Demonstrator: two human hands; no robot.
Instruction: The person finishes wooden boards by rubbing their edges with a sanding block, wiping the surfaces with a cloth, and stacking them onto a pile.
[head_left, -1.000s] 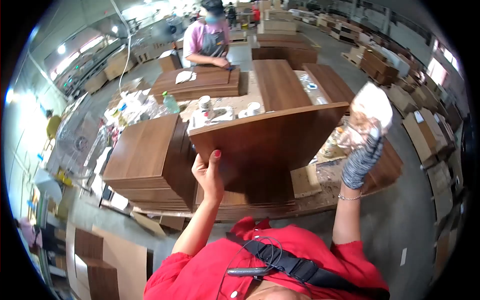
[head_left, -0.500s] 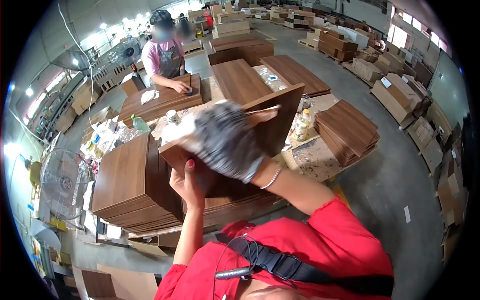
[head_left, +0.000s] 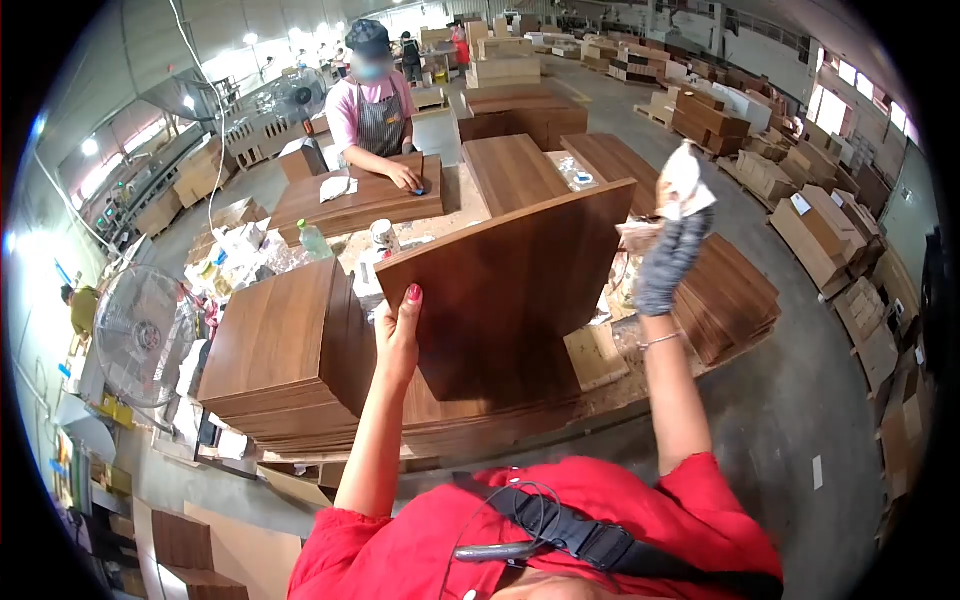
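A dark brown wood panel is propped up on edge, tilted, in front of me. My left hand is bare and grips the panel's left edge, with the thumb on the near face. To the right of the panel, my right hand wears a grey glove and is raised, closed on a whitish cloth. The cloth is apart from the panel. Beneath lies another brown panel surface, partly covered by the upright one.
Stacks of brown panels stand at the left and right. Across the table a co-worker has a hand on another panel. A green-tinted bottle, a can and a fan are on the left.
My right hand has swung from the panel's top left across to the right, off the panel, carrying the cloth. My left hand still holds the panel, whose near face now shows more fully.
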